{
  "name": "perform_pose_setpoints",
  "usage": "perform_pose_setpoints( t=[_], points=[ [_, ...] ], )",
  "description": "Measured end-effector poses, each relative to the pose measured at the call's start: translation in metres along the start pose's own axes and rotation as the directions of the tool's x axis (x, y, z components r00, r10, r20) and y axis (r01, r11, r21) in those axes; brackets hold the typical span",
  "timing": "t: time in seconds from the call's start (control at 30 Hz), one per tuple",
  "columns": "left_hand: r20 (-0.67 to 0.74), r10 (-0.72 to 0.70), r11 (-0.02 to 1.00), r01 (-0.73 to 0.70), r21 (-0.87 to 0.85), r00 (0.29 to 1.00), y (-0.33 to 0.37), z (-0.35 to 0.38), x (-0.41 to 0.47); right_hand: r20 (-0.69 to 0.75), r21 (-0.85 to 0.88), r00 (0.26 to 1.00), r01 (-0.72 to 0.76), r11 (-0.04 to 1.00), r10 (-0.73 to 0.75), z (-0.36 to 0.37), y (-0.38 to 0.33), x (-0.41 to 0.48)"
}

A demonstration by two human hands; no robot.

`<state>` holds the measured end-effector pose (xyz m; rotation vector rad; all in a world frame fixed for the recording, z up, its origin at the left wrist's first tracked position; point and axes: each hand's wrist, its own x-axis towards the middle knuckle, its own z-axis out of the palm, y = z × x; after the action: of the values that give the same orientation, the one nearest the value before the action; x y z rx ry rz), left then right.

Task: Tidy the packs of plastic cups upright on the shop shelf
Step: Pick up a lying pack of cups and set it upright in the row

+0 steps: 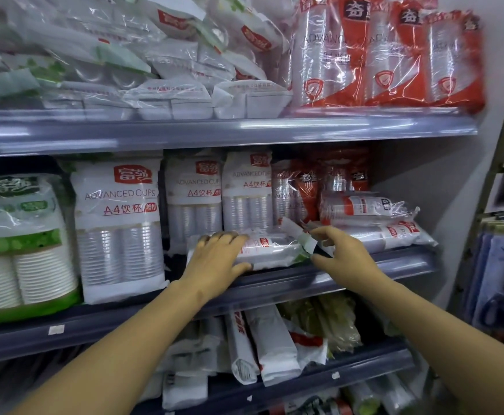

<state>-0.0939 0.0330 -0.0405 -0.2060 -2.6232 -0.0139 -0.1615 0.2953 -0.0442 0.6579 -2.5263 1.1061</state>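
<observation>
A white pack of plastic cups (270, 248) lies on its side at the front of the middle shelf (364, 269). My left hand (215, 259) rests over its left end, fingers spread across the top and thumb at the front. My right hand (339, 256) is at the pack's right end, thumb and fingers apart around the loose wrapper end. Two more packs (361, 206) lie flat, stacked at the right of the shelf. Several white "ADVANCED CUPS" packs (119, 232) stand upright to the left and behind.
A green pack of paper cups (20, 244) stands at the far left. Red packs (388, 58) stand upright on the top shelf (244, 130), next to heaped white bags. The lower shelf holds leaning white packs (271, 345). A rack with scissors (502, 295) hangs at the right.
</observation>
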Motion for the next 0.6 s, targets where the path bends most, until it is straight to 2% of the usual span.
perform_pose_setpoints(
  t=[0.13,0.23,0.3,0.37,0.47,0.6],
  points=[
    [-0.064,-0.052,0.983,0.04,-0.179,0.997,-0.009,-0.01,-0.001,-0.138,0.155,0.989,-0.031,0.988,0.053,0.001,0.001,0.009],
    [-0.143,-0.151,0.92,0.086,-0.382,0.978,-0.014,-0.021,-0.001,-0.191,0.215,0.971,-0.1,0.972,0.142,0.006,0.0,0.014],
    [-0.154,-0.193,0.861,0.092,-0.5,0.969,-0.016,-0.028,0.001,-0.128,0.265,0.976,-0.138,0.954,0.177,0.011,-0.003,0.018],
    [-0.147,-0.209,0.808,0.086,-0.583,0.967,-0.017,-0.034,0.002,0.015,0.383,0.983,-0.177,0.907,0.185,0.017,-0.01,0.023],
    [-0.141,-0.204,0.761,0.066,-0.646,0.969,-0.017,-0.036,0.002,0.184,0.577,0.973,-0.223,0.785,0.141,0.027,-0.017,0.03],
    [-0.104,-0.202,0.672,0.06,-0.738,0.974,-0.017,-0.037,0.001,0.313,0.696,0.949,-0.264,0.668,0.049,0.044,-0.019,0.036]
  ],
)
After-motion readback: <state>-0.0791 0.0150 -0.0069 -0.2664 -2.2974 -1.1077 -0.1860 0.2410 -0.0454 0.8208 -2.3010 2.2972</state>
